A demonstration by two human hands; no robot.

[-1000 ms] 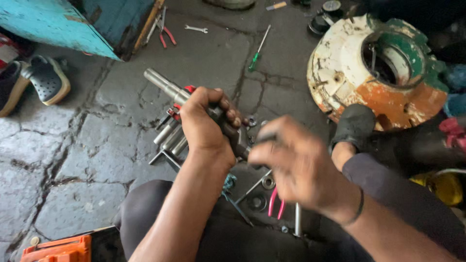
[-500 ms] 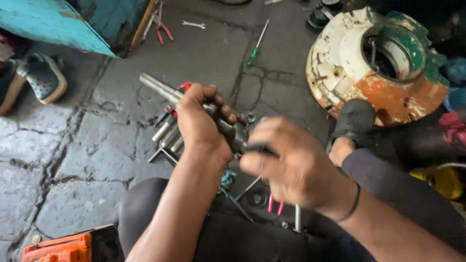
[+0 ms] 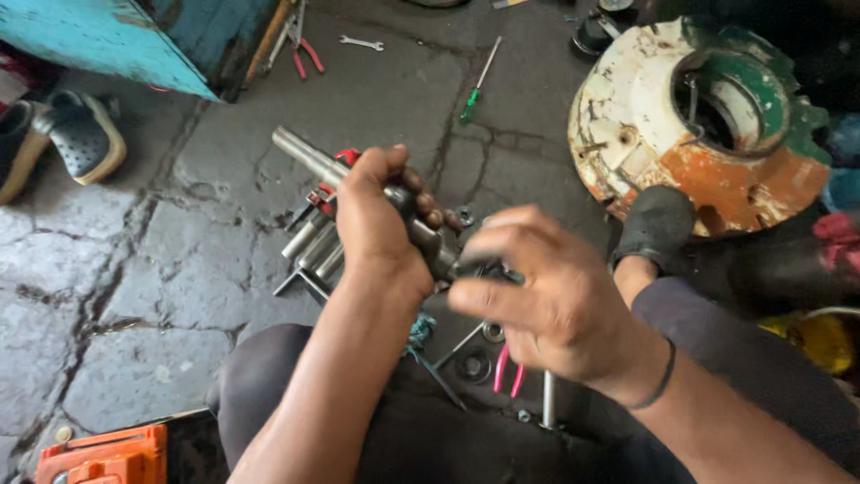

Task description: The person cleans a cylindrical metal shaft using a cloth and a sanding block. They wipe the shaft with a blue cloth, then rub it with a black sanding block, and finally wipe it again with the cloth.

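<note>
Cracked stone floor below; steel shaft is gripped firmly in the left hand, best held steady while the right hand pinches its dark end fitting.

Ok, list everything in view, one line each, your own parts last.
Stepped steel shaft: one, silver, gripped in the left hand.
Green-handled screwdriver: one, on the floor, top centre.
Small open-end spanner: one, silver, top.
Red-handled pliers: one, by the teal box.
Teal painted box: one, top left.
Round rusty white-and-green housing: one, top right.
Pink-handled pliers: one, under the right hand.
Steel rods: several, silver, below the shaft.
Orange plastic case: one, bottom left.
Dark sandals: two, left edge.
Left hand: one, clasping the shaft.
Right hand: one, at the shaft's dark end.
</note>
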